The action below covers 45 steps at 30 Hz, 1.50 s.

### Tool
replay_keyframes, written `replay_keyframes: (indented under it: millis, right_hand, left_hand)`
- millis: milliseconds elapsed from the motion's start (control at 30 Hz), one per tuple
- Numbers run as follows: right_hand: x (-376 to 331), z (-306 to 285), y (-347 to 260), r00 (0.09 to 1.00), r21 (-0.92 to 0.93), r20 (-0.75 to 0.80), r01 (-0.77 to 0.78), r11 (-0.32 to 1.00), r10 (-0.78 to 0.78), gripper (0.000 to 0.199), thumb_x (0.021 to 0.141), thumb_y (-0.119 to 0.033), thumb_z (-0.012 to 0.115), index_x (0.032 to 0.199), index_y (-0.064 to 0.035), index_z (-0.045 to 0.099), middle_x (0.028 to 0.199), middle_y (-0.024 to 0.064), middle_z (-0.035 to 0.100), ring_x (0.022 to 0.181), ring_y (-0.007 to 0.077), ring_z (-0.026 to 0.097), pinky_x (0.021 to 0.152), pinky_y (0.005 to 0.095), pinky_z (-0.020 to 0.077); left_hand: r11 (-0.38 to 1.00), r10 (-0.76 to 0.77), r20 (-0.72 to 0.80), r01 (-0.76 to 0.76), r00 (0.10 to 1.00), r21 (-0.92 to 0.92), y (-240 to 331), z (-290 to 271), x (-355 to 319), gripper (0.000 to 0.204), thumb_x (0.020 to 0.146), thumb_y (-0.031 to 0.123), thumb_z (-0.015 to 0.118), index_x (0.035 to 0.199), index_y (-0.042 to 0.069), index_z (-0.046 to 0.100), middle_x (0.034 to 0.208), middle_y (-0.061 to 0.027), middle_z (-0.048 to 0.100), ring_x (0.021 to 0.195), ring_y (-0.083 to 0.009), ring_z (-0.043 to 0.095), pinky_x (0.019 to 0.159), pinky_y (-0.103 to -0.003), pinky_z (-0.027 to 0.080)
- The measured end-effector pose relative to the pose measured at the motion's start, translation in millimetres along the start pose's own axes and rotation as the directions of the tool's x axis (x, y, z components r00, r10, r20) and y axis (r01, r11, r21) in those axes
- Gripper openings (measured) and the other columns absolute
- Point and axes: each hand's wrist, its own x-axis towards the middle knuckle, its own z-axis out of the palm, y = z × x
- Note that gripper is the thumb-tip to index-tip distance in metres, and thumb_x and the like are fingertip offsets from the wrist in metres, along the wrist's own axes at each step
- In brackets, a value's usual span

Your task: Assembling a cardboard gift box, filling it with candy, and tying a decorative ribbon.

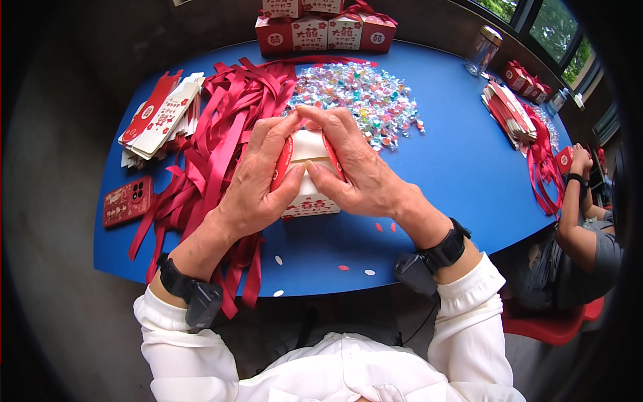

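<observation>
A small white-and-red paper candy box (311, 205) stands on the blue table in front of me, its white top flaps folded inward. My left hand (258, 167) curls around its left side. My right hand (358, 167) curls around the right side. Both thumbs press on the near top flap, and the fingertips meet over the far edge. A pile of wrapped candies (362, 94) spreads just beyond my hands. Long crimson ribbons (228, 127) lie heaped to the left, partly under my left forearm.
Flat folded boxes (164, 117) and a red phone (127, 202) are at the left. Finished boxes (328, 33) stack at the back. On the right are a jar (483, 50), more flat boxes (509, 110), ribbons (544, 167), and another person's arm (573, 208). Small paper ovals (343, 268) lie near the edge.
</observation>
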Motion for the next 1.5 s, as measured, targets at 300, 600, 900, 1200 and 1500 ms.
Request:
replay_keyframes:
  millis: [300,600,900,1200,1500]
  right_hand:
    - [-3,-8,0,0.99,-0.047,0.137,-0.026,0.999,0.032,0.077,0.092,-0.034,0.066,0.152,-0.0016,0.03,0.134,0.0269,0.044,0.123,0.0421,0.049,0.106,0.0471,0.0417]
    - [-2,-11,-7,0.975,-0.218,0.212,-0.021,0.976,0.068,0.081,0.097,-0.041,0.058,0.146,0.0169,0.028,0.15,0.0315,0.033,0.14,0.0455,0.036,0.117,0.0437,0.0326]
    - [-5,-9,-5,0.975,-0.144,0.19,-0.093,0.985,0.12,0.075,0.103,-0.042,0.048,0.148,0.0146,0.029,0.15,0.032,0.033,0.141,0.0447,0.035,0.118,0.0436,0.0297]
    - [5,-41,-7,0.979,0.239,0.176,-0.142,0.96,0.101,0.028,0.098,-0.02,0.065,0.119,-0.0006,0.06,0.123,0.0143,0.057,0.117,0.0241,0.055,0.101,0.0371,0.0464]
    - [3,-30,-11,0.939,0.481,0.191,-0.345,0.806,0.287,0.023,0.098,-0.023,0.068,0.092,-0.0018,0.065,0.096,0.0033,0.057,0.087,0.0091,0.057,0.076,0.0263,0.0508]
  left_hand:
    - [0.998,-0.06,0.097,0.06,0.994,-0.001,-8,-3,-4,0.087,0.096,0.049,0.058,0.152,-0.01,0.026,0.152,-0.0301,0.035,0.143,-0.0412,0.035,0.119,-0.046,0.028]
    - [0.926,0.034,0.181,-0.099,0.983,0.363,-3,-12,-1,0.088,0.094,0.057,0.057,0.143,-0.014,0.039,0.149,-0.0314,0.04,0.143,-0.0425,0.035,0.119,-0.047,0.029]
    - [0.999,-0.052,0.099,0.051,0.994,0.015,-3,-3,-4,0.084,0.089,0.041,0.071,0.147,-0.008,0.036,0.148,-0.027,0.041,0.141,-0.0396,0.038,0.117,-0.046,0.031]
    - [0.995,0.076,-0.143,-0.085,0.987,-0.058,3,-3,-2,0.057,0.081,0.014,0.075,0.133,0.007,0.052,0.132,-0.0186,0.049,0.126,-0.034,0.049,0.107,-0.045,0.04]
    - [0.999,0.031,-0.119,-0.03,0.992,0.01,30,-3,-1,0.014,0.081,0.013,0.077,0.092,0.006,0.07,0.134,-0.0194,0.049,0.13,-0.0377,0.046,0.106,-0.046,0.04]
